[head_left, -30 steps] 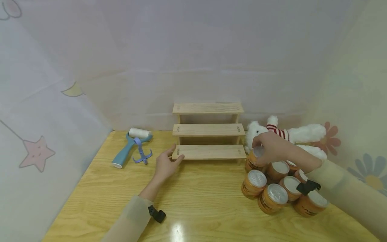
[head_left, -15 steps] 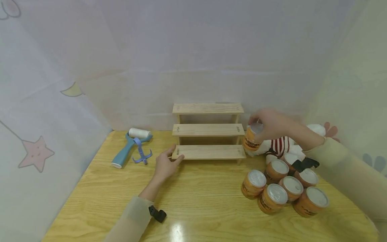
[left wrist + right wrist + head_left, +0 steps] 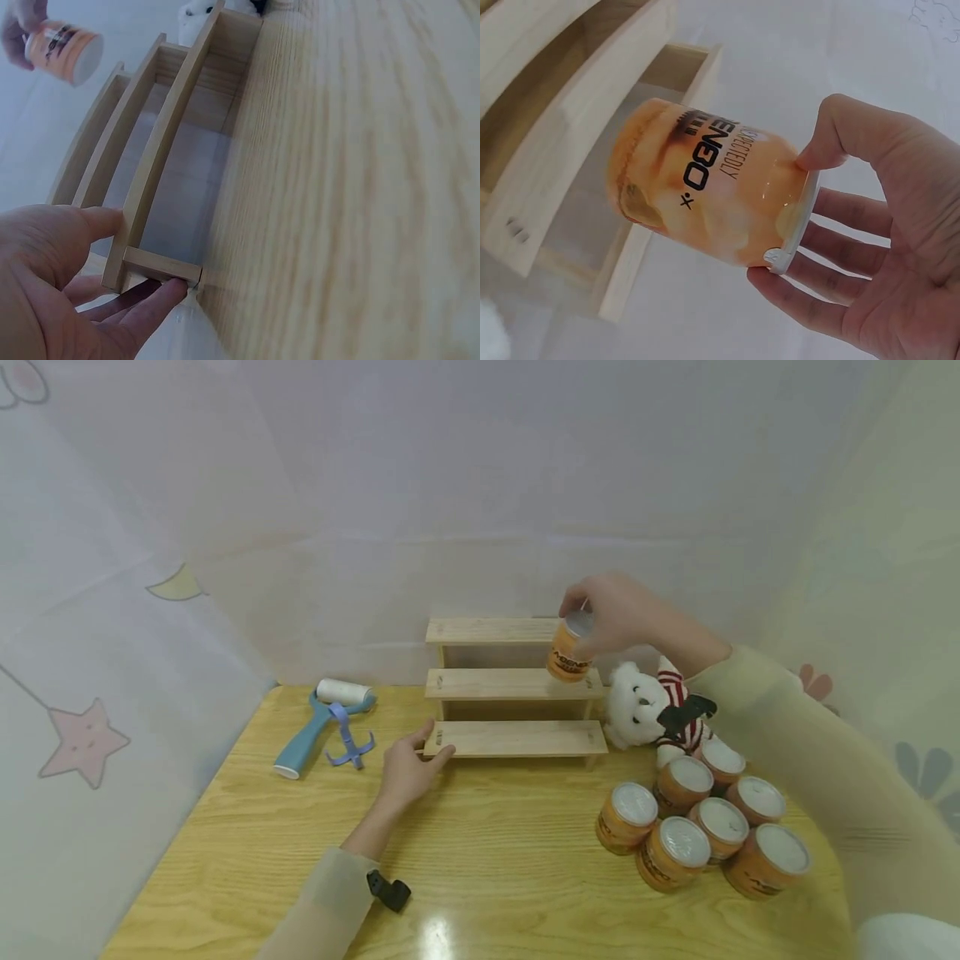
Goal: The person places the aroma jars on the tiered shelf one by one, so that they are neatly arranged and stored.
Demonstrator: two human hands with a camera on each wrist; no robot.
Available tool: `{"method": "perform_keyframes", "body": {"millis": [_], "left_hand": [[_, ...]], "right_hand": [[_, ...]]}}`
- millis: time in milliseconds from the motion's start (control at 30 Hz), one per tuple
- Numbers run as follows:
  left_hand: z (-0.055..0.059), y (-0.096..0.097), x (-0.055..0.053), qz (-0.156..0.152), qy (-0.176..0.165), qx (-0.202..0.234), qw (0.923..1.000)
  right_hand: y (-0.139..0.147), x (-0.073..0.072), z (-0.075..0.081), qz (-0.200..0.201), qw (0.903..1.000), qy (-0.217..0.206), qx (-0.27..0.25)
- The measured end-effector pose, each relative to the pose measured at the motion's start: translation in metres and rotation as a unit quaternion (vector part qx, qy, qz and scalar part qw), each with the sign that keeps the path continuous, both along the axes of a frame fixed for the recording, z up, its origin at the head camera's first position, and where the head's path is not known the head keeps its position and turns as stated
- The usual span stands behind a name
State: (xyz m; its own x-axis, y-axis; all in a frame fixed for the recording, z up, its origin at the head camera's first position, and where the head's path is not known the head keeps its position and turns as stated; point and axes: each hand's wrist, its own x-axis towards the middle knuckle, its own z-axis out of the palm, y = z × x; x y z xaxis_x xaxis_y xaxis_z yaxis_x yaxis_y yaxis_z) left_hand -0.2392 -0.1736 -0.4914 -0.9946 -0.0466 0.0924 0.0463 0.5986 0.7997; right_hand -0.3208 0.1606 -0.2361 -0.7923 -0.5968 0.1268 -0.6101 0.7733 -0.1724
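My right hand (image 3: 621,615) holds an orange can (image 3: 567,658) by its top end, in the air in front of the upper two steps of a three-tier wooden display shelf (image 3: 517,739). In the right wrist view, the thumb and fingers pinch the can (image 3: 712,187) around its pale rim, and dark lettering shows on its side. My left hand (image 3: 407,772) grips the left end of the lowest step. The left wrist view shows that thumb (image 3: 101,223) against the board and fingertips at the end leg (image 3: 161,264).
Several orange cans (image 3: 684,842) with silvery lids stand grouped at the table's right. Behind them lies a white plush bear (image 3: 633,703) in a striped top, beside the shelf. A blue lint roller (image 3: 302,742) and a purple hook (image 3: 349,739) lie at the left.
My right hand has lifted the can from beside the group on the right and carried it up and left to the shelf. The left hand has stayed at the shelf's end.
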Motion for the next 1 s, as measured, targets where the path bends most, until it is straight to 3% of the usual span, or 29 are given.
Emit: {"method": "perform_keyframes", "body": {"millis": [433, 1000], "left_hand": [[0.001, 0.003, 0.003, 0.004, -0.007, 0.010, 0.9999], [0.001, 0.001, 0.006, 0.006, -0.008, 0.010, 0.9999]], "right_hand": [[-0.064, -0.030, 0.021, 0.003, 0.9987, 0.027, -0.044], [-0.117, -0.063, 0.002, -0.001, 0.9973, 0.027, -0.068]]}}
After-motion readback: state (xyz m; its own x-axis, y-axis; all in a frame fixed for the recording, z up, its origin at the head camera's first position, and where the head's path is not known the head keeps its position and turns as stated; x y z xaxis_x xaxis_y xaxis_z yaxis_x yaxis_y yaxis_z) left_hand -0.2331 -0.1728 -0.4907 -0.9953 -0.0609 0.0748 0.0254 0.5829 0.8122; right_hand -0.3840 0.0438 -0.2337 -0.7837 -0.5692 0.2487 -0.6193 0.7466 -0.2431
